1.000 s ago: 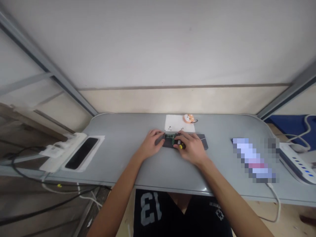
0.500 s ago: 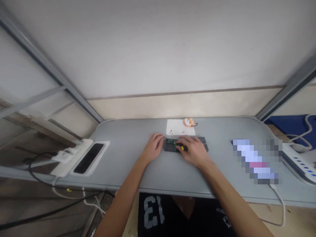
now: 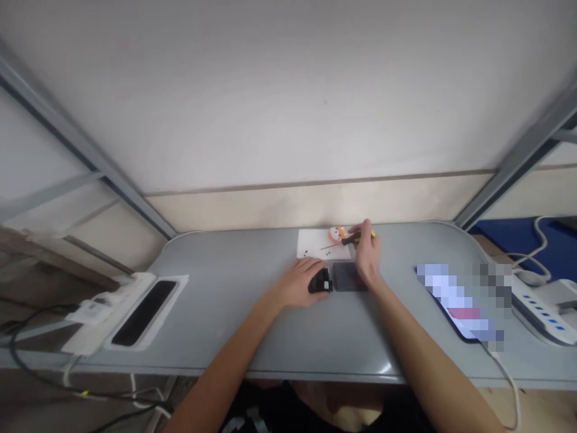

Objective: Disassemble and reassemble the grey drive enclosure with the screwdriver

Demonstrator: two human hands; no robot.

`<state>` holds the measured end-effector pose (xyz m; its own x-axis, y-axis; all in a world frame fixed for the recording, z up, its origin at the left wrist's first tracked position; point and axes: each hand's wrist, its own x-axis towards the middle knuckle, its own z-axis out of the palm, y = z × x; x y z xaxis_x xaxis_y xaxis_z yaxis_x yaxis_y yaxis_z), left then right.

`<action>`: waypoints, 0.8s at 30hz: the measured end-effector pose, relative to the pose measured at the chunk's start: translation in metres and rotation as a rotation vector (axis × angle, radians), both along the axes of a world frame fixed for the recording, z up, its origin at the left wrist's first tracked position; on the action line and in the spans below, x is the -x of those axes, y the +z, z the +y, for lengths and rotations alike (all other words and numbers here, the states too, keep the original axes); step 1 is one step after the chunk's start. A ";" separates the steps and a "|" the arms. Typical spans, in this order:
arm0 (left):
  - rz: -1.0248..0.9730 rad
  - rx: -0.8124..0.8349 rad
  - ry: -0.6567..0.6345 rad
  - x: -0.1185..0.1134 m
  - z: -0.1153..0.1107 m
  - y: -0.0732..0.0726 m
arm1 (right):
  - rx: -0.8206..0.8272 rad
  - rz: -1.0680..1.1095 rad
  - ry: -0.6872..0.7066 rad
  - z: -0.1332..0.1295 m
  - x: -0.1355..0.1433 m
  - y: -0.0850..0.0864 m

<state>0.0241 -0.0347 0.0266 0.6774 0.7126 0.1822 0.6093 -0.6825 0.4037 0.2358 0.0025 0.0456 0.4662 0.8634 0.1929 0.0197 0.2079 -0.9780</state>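
My left hand (image 3: 300, 284) is closed around a small black electronic part (image 3: 321, 281) with a white label; its fingers cover much of it. In my right hand (image 3: 368, 249) is a screwdriver (image 3: 349, 239) with a black and yellow handle. Its thin shaft points left, over a white sheet of paper (image 3: 309, 237). Tiny dark screws (image 3: 327, 253) lie on that paper. Just right of the black part, a dark grey flat block (image 3: 345, 278) rests on the table, partly hidden by my right wrist.
An orange and white animal-face trinket (image 3: 337, 234) sits on the paper. To the left, a black phone (image 3: 144, 313) lies beside a white power strip (image 3: 101, 316). A lit, blurred-out phone (image 3: 455, 304) with a cable and another power strip (image 3: 541, 310) are at the right.
My right hand has raised the screwdriver from the green circuit board and moved up to the paper. My left hand, earlier beside the block, has closed on the black part.
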 end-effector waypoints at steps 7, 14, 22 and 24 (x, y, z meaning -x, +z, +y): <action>-0.061 0.069 0.020 0.003 0.001 -0.001 | 0.190 0.087 -0.014 0.008 -0.007 -0.028; -0.041 0.055 0.029 0.003 0.000 -0.004 | 0.201 -0.040 0.094 0.008 -0.011 -0.023; -0.047 0.024 0.039 0.003 0.005 -0.011 | 0.179 -0.111 -0.107 0.009 -0.021 -0.023; -0.090 -0.001 0.035 0.000 0.001 -0.001 | 0.186 -0.115 -0.092 0.011 -0.023 -0.025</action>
